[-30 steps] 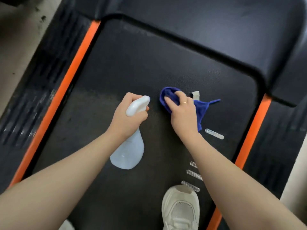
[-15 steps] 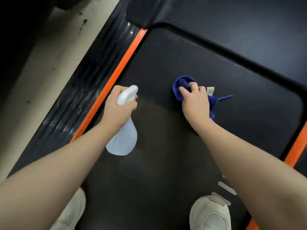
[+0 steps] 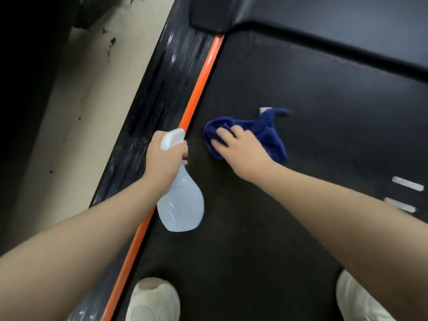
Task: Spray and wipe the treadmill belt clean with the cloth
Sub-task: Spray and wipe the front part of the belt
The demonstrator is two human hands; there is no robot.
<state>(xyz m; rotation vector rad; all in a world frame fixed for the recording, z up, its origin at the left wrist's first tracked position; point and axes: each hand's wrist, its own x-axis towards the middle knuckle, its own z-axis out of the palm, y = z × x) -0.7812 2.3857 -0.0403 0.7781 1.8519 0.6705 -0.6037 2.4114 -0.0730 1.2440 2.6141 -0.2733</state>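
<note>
The treadmill belt [image 3: 301, 205] is stretching dark under both my hands. My left hand [image 3: 165, 159] is gripping the spray bottle [image 3: 181, 205] by its neck, nozzle forward, ready to mist. My right hand [image 3: 240, 147] is pressing flat-fingered on the blue cloth [image 3: 266, 133], bunched beneath it to scrub. Any wetness is blurring into the black; I can't make it out.

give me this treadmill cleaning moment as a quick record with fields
surface: black treadmill belt, orange stripe along its left edge
left hand: grips the spray bottle by its neck, nozzle forward
right hand: fingers spread, presses the blue cloth flat on the belt
cloth: bunched, near the orange stripe
feet: two white shoes on the belt at the bottom edge
</note>
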